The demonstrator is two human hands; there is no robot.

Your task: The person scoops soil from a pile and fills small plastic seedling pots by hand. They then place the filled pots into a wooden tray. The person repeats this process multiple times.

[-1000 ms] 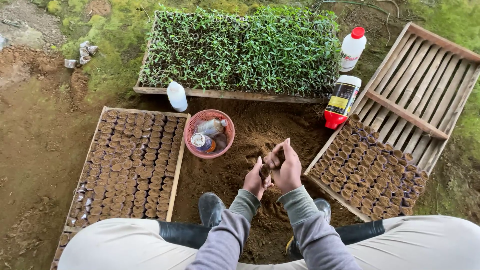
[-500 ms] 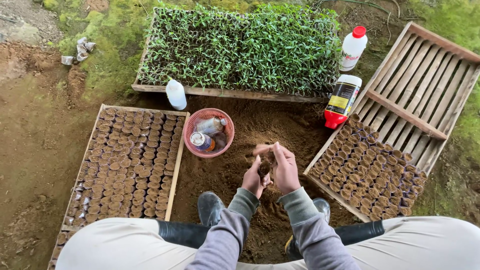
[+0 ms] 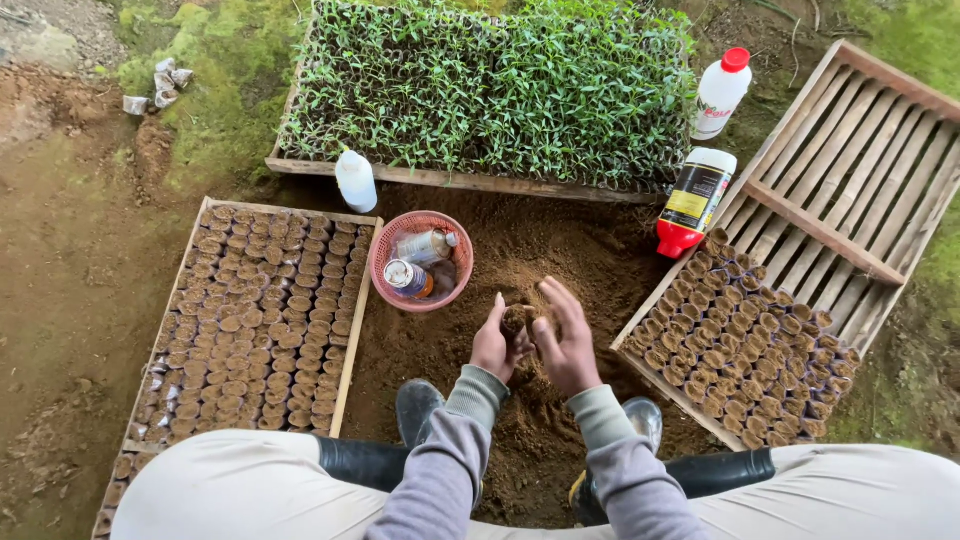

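Observation:
My left hand (image 3: 492, 348) holds a small soil-filled seedling pot (image 3: 517, 320) upright over a heap of loose brown soil (image 3: 520, 255). My right hand (image 3: 563, 343) is pressed against the pot from the right, fingers spread over its top and side. Both hands hover just above the soil between my knees. A wooden tray (image 3: 352, 330) of filled pots lies to the left. A slatted wooden tray (image 3: 820, 235), partly filled with pots, lies to the right.
A pink basket (image 3: 381, 262) with bottles sits beyond my left hand. A white bottle (image 3: 355, 181), a red-capped white bottle (image 3: 722, 93) and a dark bottle (image 3: 693, 202) stand around. A tray of green seedlings (image 3: 500, 90) lies at the back. My boots (image 3: 417, 410) rest below.
Both hands have moved slightly forward and down toward the soil heap. My right hand has shifted from above the pot to its side and top.

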